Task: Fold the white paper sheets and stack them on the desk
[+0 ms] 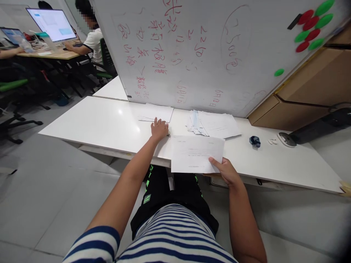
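My right hand point(227, 171) grips the lower right corner of a printed sheet of paper point(196, 151), thumb on top and fingers underneath. The sheet is held over the table's front edge. My left hand point(159, 129) reaches over the table with its fingers apart, at the near edge of a low pile of white paper point(160, 111). A small dark bit of something shows beside its wrist side, too hidden to name. Just beyond the held sheet lies a messy stack of papers point(216, 124), with a bluish piece among them.
A whiteboard point(203, 54) with red writing and round magnets stands behind the white table point(95, 117). To the right are cardboard boxes point(315, 80), a small dark blue object point(255, 141) and a silver-and-black device point(286, 139). A person point(94, 44) sits at a monitor point(52, 25).
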### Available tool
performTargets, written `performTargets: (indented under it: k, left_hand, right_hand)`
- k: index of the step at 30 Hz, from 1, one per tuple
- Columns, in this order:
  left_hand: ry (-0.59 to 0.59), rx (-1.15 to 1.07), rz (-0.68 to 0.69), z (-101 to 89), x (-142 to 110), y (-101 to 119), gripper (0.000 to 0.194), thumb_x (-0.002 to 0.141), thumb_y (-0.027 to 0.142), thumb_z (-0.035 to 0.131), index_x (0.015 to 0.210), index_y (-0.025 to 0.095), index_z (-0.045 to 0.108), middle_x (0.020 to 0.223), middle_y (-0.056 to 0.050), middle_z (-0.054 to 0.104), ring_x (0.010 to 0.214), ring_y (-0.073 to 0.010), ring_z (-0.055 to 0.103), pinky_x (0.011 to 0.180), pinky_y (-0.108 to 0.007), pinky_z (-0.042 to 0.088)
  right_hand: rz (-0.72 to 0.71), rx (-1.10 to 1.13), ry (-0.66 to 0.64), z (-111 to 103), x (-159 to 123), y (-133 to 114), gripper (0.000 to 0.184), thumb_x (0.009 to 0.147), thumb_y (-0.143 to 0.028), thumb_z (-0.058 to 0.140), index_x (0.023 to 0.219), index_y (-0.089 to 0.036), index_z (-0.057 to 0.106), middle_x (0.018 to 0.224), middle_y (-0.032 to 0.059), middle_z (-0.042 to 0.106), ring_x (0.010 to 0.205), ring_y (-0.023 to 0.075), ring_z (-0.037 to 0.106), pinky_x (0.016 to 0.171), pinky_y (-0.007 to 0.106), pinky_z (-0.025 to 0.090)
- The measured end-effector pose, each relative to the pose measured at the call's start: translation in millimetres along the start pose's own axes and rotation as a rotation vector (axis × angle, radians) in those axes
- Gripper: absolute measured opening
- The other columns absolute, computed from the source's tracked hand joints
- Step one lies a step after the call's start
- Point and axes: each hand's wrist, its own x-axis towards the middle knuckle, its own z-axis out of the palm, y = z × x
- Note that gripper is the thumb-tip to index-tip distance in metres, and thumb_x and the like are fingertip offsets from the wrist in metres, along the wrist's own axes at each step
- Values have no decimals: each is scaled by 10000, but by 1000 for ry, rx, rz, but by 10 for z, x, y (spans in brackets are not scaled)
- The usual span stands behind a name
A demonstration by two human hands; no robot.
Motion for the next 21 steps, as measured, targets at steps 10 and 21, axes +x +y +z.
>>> performTargets:
  k: [10, 21]
  left_hand:
    - [52, -49, 15, -5, -61, 37, 439, 956, 334, 236, 1237, 223, 554, 1360, -77, 526, 1391, -262, 273, 1072, -462, 282]
    - [27, 19, 76, 54, -44, 53, 433, 971, 346, 236, 1156, 220, 606, 1315, -89, 562, 1396, -282, 258, 1085, -536, 216]
  right_hand:
    - [-63, 29, 138, 267, 145, 82, 380, 736, -440, 733, 1016, -188, 691, 1142, 78, 692, 1099, 278, 632, 977, 413, 510]
    - [2, -54, 94, 221, 251, 115, 415, 724, -445, 742, 1036, -176, 684, 1150, 93, 686, 1061, 291, 651, 914, 407, 549]
